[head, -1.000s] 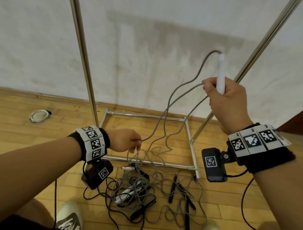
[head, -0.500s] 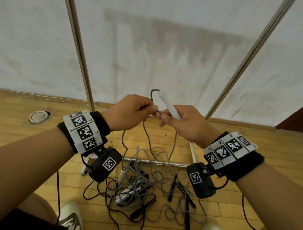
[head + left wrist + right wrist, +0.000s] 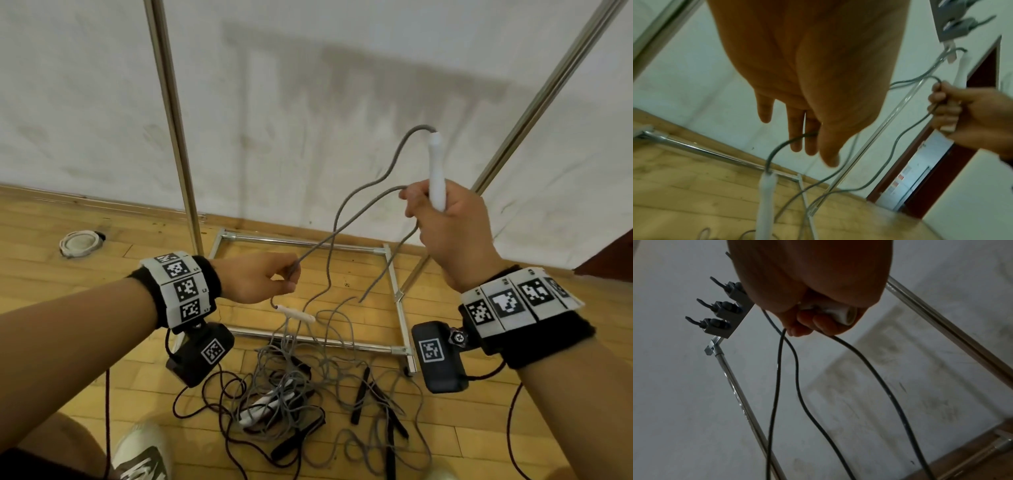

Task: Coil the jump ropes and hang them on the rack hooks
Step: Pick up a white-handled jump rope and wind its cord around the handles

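A grey jump rope (image 3: pixel 359 202) runs between my hands. My right hand (image 3: pixel 418 205) is raised and grips one white handle (image 3: pixel 436 174) upright, together with loops of the rope; the handle's butt (image 3: pixel 840 313) shows in the right wrist view. My left hand (image 3: pixel 291 277), lower and to the left, pinches the rope (image 3: pixel 795 139) between thumb and fingers. The second white handle (image 3: pixel 296 313) dangles just below that hand, also seen as a white handle (image 3: pixel 766 194) in the left wrist view. The rack hooks (image 3: pixel 719 308) sit on a grey block above.
A tangled pile of grey and black ropes (image 3: pixel 308 387) with black and white handles lies on the wooden floor by my shoe (image 3: pixel 144 452). The metal rack's base frame (image 3: pixel 308 337) and upright poles (image 3: pixel 171 120) stand against the white wall. A round white object (image 3: pixel 80 243) lies far left.
My hands were together at the centre half a second ago. They have drawn apart, right hand up and right, left hand down and left. The second white handle now hangs below my left hand.
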